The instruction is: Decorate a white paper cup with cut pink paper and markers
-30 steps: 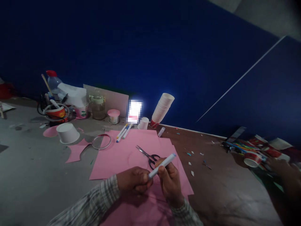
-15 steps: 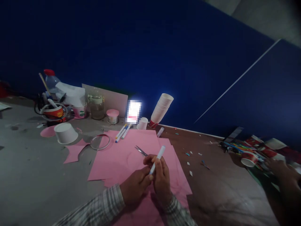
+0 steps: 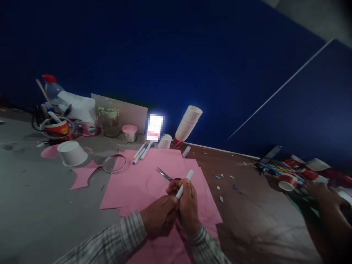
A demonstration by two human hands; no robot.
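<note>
A white marker (image 3: 187,179) stands tilted in my right hand (image 3: 189,209), its fingers closed around the barrel. My left hand (image 3: 159,214) is closed at the marker's lower end, against the right hand; its fingertips are partly hidden. Under both hands lie stacked sheets of pink paper (image 3: 134,183). A pair of scissors (image 3: 164,173) rests on the paper just beyond my hands, its handles mostly covered by my right hand. Several more markers (image 3: 142,151) lie at the paper's far edge.
To the left are a white paper tub (image 3: 72,153), a ring (image 3: 114,164) and a pink paper scrap (image 3: 84,173). A glass jar (image 3: 110,124) and a tilted cup stack (image 3: 188,124) stand by the blue wall. Another person's hand (image 3: 320,196) is near cups at right.
My left hand stays at the marker's lower end while my right hand has shifted left and turned the marker steeper. The scissors' handles have become mostly covered.
</note>
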